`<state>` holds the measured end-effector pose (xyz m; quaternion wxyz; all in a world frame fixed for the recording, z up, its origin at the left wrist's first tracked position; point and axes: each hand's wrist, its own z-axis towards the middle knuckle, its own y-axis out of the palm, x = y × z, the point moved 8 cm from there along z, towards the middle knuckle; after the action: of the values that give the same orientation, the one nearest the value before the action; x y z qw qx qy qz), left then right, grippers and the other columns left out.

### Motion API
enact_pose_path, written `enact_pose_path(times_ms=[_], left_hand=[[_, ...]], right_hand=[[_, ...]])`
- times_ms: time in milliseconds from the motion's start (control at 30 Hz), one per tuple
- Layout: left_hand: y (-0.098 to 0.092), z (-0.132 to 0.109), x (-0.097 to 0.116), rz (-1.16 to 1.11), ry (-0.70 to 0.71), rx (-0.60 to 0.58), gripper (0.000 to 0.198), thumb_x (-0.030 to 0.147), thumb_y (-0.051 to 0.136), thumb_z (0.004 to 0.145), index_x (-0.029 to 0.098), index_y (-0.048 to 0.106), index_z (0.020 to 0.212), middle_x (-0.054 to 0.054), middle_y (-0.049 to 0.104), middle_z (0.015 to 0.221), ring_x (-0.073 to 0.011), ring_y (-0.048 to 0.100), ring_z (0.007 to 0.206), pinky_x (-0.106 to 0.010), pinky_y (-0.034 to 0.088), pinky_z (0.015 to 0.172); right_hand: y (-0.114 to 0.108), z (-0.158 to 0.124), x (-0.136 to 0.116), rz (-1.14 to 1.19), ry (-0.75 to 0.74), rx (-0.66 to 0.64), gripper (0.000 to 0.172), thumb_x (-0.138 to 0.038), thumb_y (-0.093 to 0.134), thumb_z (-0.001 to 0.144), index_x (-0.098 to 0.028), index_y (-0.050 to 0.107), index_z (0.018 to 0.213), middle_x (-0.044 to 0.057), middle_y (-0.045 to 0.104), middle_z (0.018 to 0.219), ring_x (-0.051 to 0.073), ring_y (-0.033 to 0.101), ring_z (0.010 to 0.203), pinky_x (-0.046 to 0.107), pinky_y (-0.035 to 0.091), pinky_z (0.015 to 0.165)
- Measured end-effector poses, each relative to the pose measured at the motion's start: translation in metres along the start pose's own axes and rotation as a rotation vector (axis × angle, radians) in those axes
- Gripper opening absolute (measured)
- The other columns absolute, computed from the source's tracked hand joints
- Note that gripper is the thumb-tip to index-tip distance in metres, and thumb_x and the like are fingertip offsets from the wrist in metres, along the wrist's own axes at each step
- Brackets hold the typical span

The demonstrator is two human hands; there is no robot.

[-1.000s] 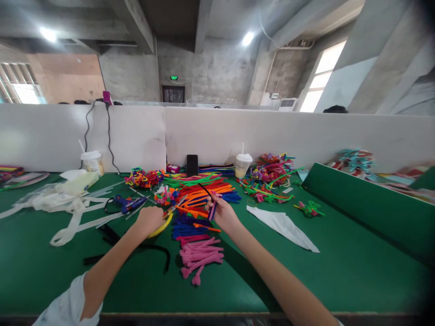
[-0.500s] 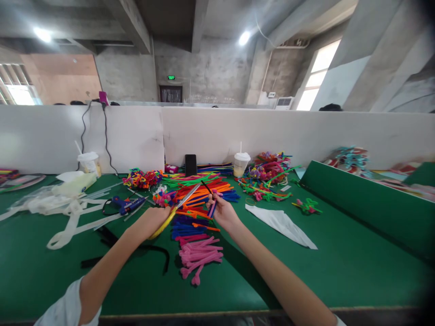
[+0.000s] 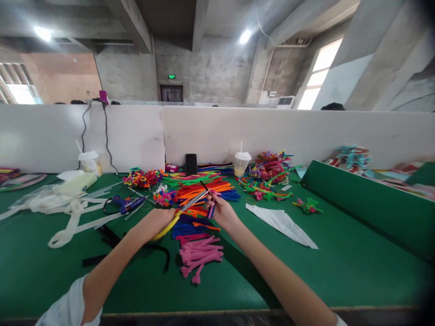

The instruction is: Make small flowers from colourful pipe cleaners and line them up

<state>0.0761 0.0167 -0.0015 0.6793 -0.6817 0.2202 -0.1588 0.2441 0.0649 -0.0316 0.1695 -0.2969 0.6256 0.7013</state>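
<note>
Left arm: extends from a white sleeve (image 3: 70, 305) at lower left, angling up and inward across the bench (image 3: 41, 280), with the wrist nearly straight.

Left hand (image 3: 154, 224): closed around the yellow handle of the scissors (image 3: 176, 216), knuckles up, with the blades pointing up and to the right.

Left fingers (image 3: 168, 216): curled tightly around the handle; how far the blades stand open is too small to tell.

Right arm: extends from the lower right, angling up and inward, with the wrist bent slightly.

Right hand (image 3: 222, 213): raised just above the bench, palm turned inward toward the left hand.

Right fingers (image 3: 211, 198): pressed together, pinching a few pipe cleaners (image 3: 211, 210), one black, others purple and pink.

Held pipe cleaners: upright and slightly tilted, with the black end (image 3: 204, 184) sticking up past the fingertips. The scissor tips sit right at them, between the two hands.

Under the hands: loose orange pipe cleaners (image 3: 200, 194), blue ones (image 3: 185, 232), and pink ones (image 3: 200, 253).

Nearby: a glue gun (image 3: 127, 203) lies left of the piles; white paper (image 3: 280, 225) lies to the right.

Far edge: a phone (image 3: 191, 164) stands between two lidded cups (image 3: 240, 164), against a white partition (image 3: 272, 136).
</note>
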Motion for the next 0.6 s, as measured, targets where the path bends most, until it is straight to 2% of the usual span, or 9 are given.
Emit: enact_pose_path(times_ms=[267,600], left_hand=[[0.0027,0.002,0.0023,0.024,0.038,-0.002,0.026,0.02,0.029,0.088,0.011,0.049,0.101,-0.015,0.063,0.083,-0.0291,0.064,0.074,-0.037,0.047,0.063],[0.0065,0.0045,0.0023,0.054,0.065,0.0,0.022,0.016,0.031,0.086,0.011,0.049,0.098,-0.015,0.063,0.083,-0.0272,0.064,0.074,-0.035,0.048,0.064]], right_hand=[[0.002,-0.0007,0.0052,0.015,0.015,-0.014,0.004,-0.016,0.058,0.071,-0.018,0.055,0.071,-0.003,0.056,0.063,0.005,0.041,0.044,0.02,0.043,0.05],[0.0021,-0.0008,0.0059,0.026,0.027,-0.024,0.004,-0.016,0.058,0.072,-0.018,0.055,0.07,-0.003,0.057,0.063,0.005,0.042,0.045,0.019,0.044,0.051]])
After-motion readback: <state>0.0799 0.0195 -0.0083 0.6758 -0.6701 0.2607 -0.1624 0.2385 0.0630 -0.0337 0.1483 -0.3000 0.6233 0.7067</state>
